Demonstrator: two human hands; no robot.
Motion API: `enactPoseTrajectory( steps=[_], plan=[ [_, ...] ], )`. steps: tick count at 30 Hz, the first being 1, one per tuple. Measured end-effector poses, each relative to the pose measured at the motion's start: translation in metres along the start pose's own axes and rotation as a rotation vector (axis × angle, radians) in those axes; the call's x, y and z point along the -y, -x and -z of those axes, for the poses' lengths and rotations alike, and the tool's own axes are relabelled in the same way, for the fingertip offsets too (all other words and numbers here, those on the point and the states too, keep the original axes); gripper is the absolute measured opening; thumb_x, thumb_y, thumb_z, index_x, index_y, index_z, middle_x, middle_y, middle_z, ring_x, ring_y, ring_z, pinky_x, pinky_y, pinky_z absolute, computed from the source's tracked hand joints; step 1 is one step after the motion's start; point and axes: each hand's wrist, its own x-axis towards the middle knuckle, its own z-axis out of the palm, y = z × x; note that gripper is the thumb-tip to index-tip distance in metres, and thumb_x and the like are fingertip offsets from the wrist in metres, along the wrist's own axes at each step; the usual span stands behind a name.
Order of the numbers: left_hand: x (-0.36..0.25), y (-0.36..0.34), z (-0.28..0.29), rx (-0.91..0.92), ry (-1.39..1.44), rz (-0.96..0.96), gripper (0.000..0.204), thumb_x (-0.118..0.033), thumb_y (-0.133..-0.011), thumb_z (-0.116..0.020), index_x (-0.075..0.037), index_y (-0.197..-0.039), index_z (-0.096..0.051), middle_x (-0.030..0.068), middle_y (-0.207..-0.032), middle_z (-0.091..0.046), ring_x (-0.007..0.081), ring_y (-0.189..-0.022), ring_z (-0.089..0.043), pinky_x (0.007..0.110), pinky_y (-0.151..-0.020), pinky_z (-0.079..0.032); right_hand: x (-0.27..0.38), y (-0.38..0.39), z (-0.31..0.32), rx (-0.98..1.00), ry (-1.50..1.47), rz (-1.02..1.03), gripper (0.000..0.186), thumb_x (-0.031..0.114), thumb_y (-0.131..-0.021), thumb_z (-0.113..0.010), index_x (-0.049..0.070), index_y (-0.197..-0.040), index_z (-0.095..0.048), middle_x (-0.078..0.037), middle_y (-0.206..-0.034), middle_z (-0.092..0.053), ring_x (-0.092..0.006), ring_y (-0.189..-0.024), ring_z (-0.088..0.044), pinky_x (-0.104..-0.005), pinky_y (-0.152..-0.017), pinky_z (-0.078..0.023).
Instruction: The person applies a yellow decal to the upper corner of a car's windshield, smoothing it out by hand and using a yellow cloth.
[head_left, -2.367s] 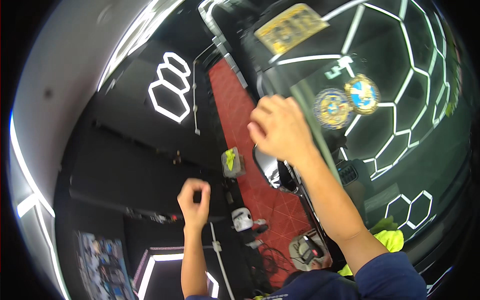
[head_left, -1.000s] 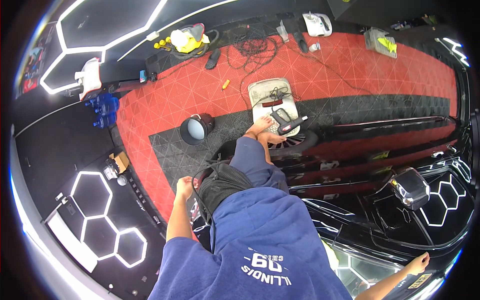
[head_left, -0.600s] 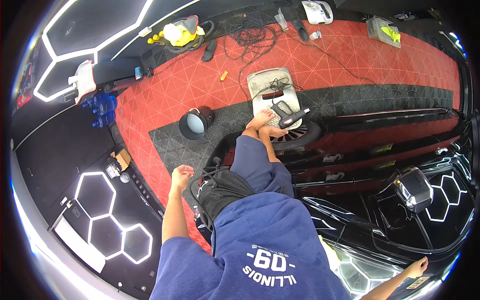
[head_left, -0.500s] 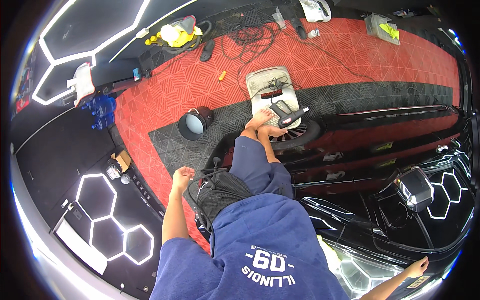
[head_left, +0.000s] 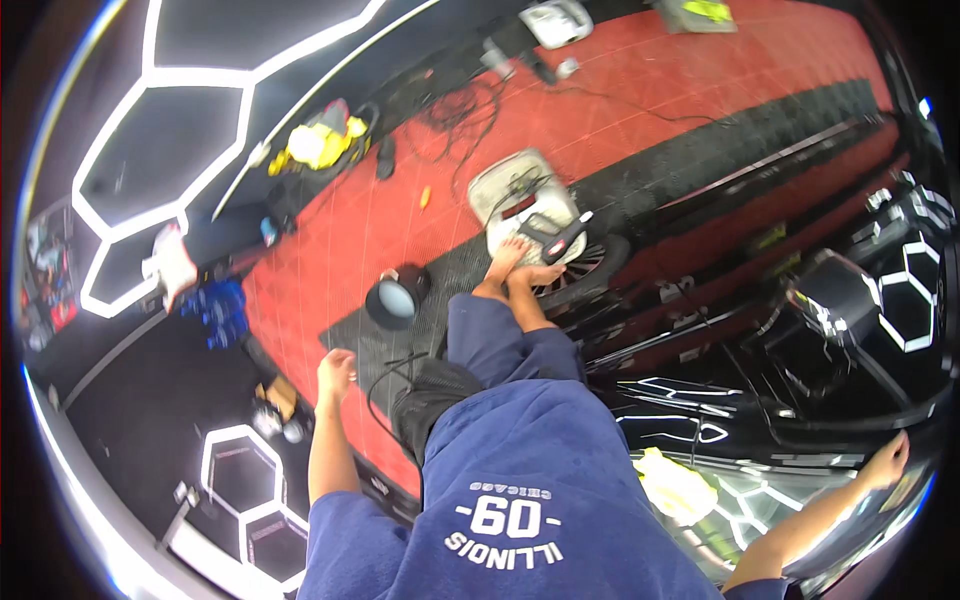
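I stand barefoot on a white step stool (head_left: 500,180) beside a black car (head_left: 720,310); a black heat gun (head_left: 555,240) lies by my feet. My left hand (head_left: 338,375) hangs beside a dark mesh pouch (head_left: 420,390) at my waist, fingers loosely bent and apart, nothing visible in it. At the far right, my right hand (head_left: 885,460) is raised by the car's glossy glass, fingertips pinched; what they hold, if anything, is too blurred to name. A yellow cloth (head_left: 672,485) rests on the glass beside my body.
A bucket of water (head_left: 395,300) stands left of the stool on red and dark floor tiles. Blue water jugs (head_left: 215,310), a cardboard box (head_left: 280,400), loose cables (head_left: 450,110) and a yellow bundle (head_left: 320,145) lie along the walls. The car's side mirror (head_left: 830,295) juts out at right.
My view swung from glass with two round badges down to my body and stool, then tilted further. In the last half second my right hand rose rightward and my left hand shifted left.
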Motion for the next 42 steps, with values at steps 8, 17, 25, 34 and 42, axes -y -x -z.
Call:
enactPoseTrajectory(
  steps=[8, 17, 25, 34, 42],
  plan=[
    [-0.075, -0.142, 0.044, 0.246, -0.009, -0.513, 0.065, 0.007, -0.083, -0.057, -0.017, -0.141, -0.038, 0.0010, -0.105, -0.048, 0.0141, -0.090, -0.051, 0.028, -0.076, -0.047, 0.111, 0.025, 0.023, -0.195, -0.074, -0.008, 0.009, 0.019, -0.077, -0.073, 0.010, -0.081, -0.074, -0.011, -0.078, -0.069, -0.0282, -0.078, -0.065, -0.0392, -0.075, -0.052],
    [-0.343, 0.035, -0.108, 0.539, -0.463, -1.201, 0.072, -0.004, -0.083, -0.056, 0.000, -0.147, -0.024, 0.0205, -0.151, -0.032, 0.0323, -0.135, -0.040, 0.041, -0.103, -0.043, 0.106, 0.043, 0.028, -0.309, -0.172, -0.085, 0.009, 0.020, -0.076, -0.066, 0.012, -0.073, -0.066, -0.002, -0.084, -0.059, -0.0238, -0.092, -0.053, -0.0412, -0.081, -0.038],
    [-0.481, 0.370, -0.322, 0.923, -0.401, -1.811, 0.050, 0.011, -0.088, -0.048, -0.005, -0.134, -0.036, 0.0071, -0.098, -0.060, 0.0160, -0.097, -0.059, 0.033, -0.099, -0.042, 0.106, 0.048, 0.033, -0.296, -0.303, -0.124, 0.010, 0.019, -0.077, -0.066, 0.010, -0.075, -0.067, -0.002, -0.084, -0.060, -0.0218, -0.094, -0.053, -0.0393, -0.082, -0.038],
    [-0.500, 0.632, -0.514, 1.154, 0.021, -2.488, 0.009, -0.007, -0.091, -0.063, 0.001, -0.094, -0.066, 0.0095, -0.103, -0.060, 0.0172, -0.091, -0.062, 0.029, -0.082, -0.049, 0.102, 0.046, 0.025, -0.413, -0.430, -0.254, 0.008, 0.015, -0.075, -0.066, 0.009, -0.070, -0.068, -0.003, -0.080, -0.061, -0.0213, -0.090, -0.054, -0.0376, -0.080, -0.039],
    [-0.541, 0.710, -0.598, 0.600, -0.136, -2.605, 0.025, -0.019, -0.088, -0.064, -0.007, -0.110, -0.067, 0.0106, -0.102, -0.057, 0.0283, -0.099, -0.056, 0.040, -0.087, -0.046, 0.102, 0.044, 0.035, -0.497, -0.563, -0.225, 0.007, 0.012, -0.075, -0.068, 0.006, -0.071, -0.067, -0.003, -0.072, -0.057, -0.0221, -0.077, -0.053, -0.0367, -0.072, -0.039]
  ],
)
